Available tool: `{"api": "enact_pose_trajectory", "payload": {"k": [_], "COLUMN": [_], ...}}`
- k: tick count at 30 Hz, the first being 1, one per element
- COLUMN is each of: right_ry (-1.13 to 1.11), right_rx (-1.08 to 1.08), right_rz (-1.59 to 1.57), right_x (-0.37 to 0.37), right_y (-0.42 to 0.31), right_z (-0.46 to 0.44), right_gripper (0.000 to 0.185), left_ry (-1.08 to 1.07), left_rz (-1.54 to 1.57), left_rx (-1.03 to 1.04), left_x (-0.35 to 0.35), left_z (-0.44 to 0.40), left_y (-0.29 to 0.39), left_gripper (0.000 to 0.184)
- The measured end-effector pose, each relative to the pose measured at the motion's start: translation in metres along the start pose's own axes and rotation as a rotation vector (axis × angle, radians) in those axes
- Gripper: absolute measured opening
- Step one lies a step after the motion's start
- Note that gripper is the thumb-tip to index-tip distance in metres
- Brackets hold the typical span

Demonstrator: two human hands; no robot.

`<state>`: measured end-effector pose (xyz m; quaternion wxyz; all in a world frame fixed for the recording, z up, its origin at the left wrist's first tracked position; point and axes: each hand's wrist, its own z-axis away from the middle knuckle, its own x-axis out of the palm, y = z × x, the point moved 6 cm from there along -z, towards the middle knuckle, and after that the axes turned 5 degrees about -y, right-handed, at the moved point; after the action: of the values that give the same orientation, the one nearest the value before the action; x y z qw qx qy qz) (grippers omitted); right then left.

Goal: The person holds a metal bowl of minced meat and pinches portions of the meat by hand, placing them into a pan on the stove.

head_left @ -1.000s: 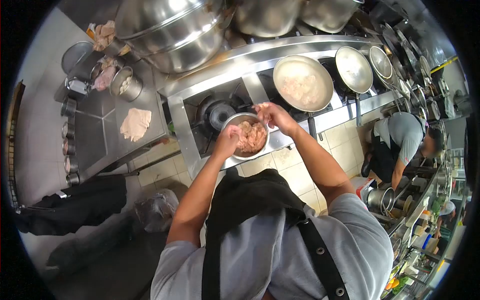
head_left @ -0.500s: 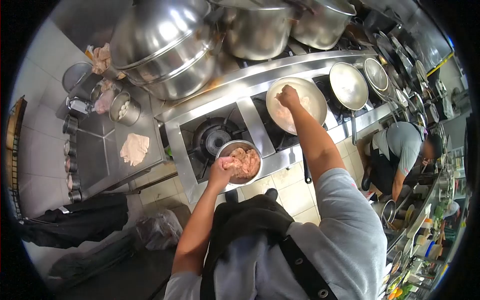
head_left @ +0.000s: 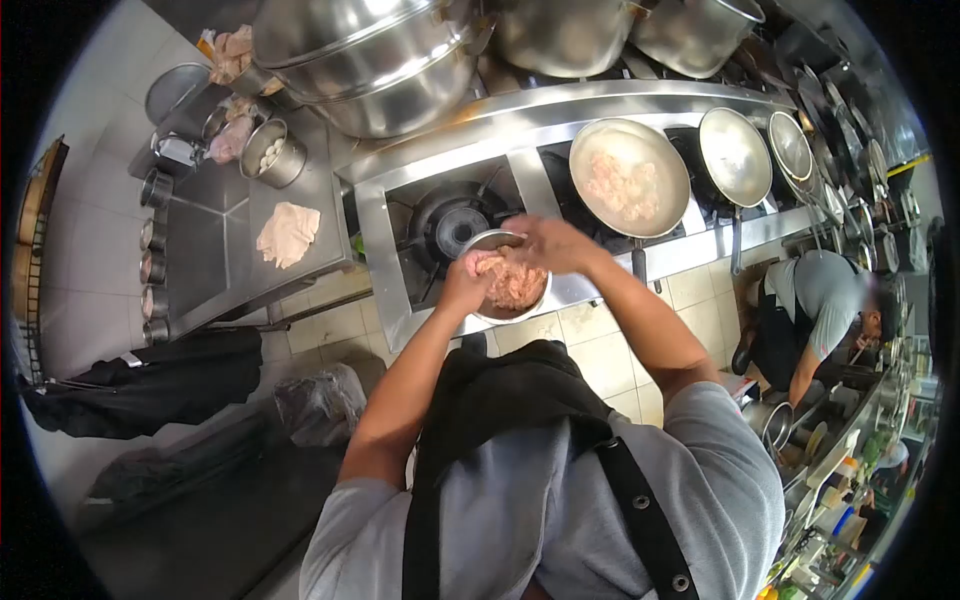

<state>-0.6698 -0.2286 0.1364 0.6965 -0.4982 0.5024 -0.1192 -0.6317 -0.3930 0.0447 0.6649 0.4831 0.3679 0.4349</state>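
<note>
A round metal bowl full of raw, pinkish meat pieces is over the stove's front edge. My left hand grips its left rim, with fingertips at the meat. Over the bowl's upper right side is my right hand, smeared by motion, so its fingers cannot be made out. Behind it on the stove stands a wide frying pan with pale meat pieces spread in it.
An unused burner lies left of the frying pan. Another pan stands right. Large steel pots line the back. A pale flat piece of meat lies on the left counter. A co-worker bends over at right.
My right hand has come back from the frying pan to the bowl. The pan's meat now shows uncovered. The whole view has shifted slightly; my left hand stays at the bowl.
</note>
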Motion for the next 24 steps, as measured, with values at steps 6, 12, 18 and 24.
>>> {"api": "enact_pose_trajectory", "payload": {"k": [6, 12, 18, 24], "right_ry": [0.033, 0.218, 0.306, 0.380], "right_rx": [0.026, 0.133, 0.255, 0.396], "right_rz": [-0.131, -0.265, -0.467, -0.978], "right_x": [0.049, 0.055, 0.054, 0.062], "right_y": [0.003, 0.022, 0.019, 0.043], "right_z": [0.016, 0.023, 0.026, 0.031], "right_gripper": [0.034, 0.031, 0.024, 0.018], "left_ry": [-0.058, -0.036, -0.032, 0.107], "left_rz": [0.209, 0.331, 0.234, 0.301], "left_rx": [-0.084, -0.047, 0.003, -0.006], "left_x": [0.002, 0.006, 0.001, -0.008], "left_z": [-0.007, -0.008, -0.003, -0.001], "left_y": [-0.012, -0.002, 0.007, -0.012], "left_gripper": [0.014, 0.014, 0.012, 0.018]}}
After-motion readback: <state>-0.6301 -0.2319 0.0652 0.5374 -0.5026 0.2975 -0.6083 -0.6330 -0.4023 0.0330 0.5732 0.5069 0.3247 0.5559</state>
